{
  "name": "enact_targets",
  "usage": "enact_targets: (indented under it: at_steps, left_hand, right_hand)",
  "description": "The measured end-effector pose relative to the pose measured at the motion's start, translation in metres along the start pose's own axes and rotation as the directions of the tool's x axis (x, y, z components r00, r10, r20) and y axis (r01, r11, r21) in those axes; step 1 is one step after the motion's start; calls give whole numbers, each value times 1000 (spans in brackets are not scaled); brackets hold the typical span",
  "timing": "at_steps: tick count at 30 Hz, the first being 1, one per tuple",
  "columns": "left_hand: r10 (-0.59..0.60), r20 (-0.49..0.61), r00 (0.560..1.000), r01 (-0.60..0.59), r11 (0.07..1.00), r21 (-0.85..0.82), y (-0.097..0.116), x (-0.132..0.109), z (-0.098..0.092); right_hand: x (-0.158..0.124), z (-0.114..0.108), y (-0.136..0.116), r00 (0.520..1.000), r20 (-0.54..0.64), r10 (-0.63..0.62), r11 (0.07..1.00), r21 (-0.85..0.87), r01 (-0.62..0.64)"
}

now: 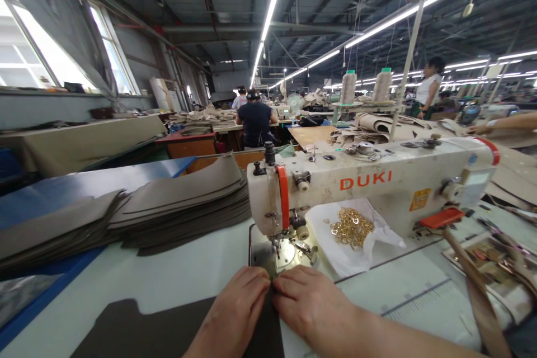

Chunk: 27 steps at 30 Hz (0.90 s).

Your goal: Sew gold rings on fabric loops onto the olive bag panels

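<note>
Left hand point(243, 305): fingers drawn narrow over the far end of the dark panel; whether they pinch or only press, I cannot tell.
Right hand point(312, 302): fingers curled at the panel's right edge, tips close to the left's; their grip is hidden too.
Dark panel point(151, 324): flat on the worktop point(184, 279), its far end just before the needle point(278, 247), probably steadied from both sides so it lies square.
Sewing machine point(373, 179): its arm spans rightward, leaving the left side open for wide pieces.
Panel stack point(184, 207): left of the machine, presumably for easy reach.
Gold rings point(352, 227): heaped on a white sheet point(327, 235), likely against scattering.
</note>
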<state>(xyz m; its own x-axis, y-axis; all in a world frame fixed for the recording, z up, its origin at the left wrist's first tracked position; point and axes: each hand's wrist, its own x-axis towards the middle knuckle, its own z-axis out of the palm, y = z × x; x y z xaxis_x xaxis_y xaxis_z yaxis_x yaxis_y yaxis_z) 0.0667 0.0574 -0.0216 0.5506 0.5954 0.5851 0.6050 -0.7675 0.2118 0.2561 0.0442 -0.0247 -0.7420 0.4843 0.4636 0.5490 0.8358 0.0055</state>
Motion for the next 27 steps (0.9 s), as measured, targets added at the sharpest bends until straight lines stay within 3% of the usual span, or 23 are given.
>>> enact_targets:
  at_steps: [14, 22, 27]
  left_hand:
    - [24, -33, 999, -23, 999, 31, 1, 4, 1]
    - [82, -83, 993, -78, 996, 52, -12, 27, 15]
    - [40, -26, 999, -38, 998, 57, -20, 37, 20]
  right_hand:
    - [4, -1, 5, 996, 81, -48, 997, -64, 53]
    - [7, -1, 25, 995, 104, 3, 994, -108, 8]
    - [10, 1, 32, 993, 101, 54, 995, -90, -45]
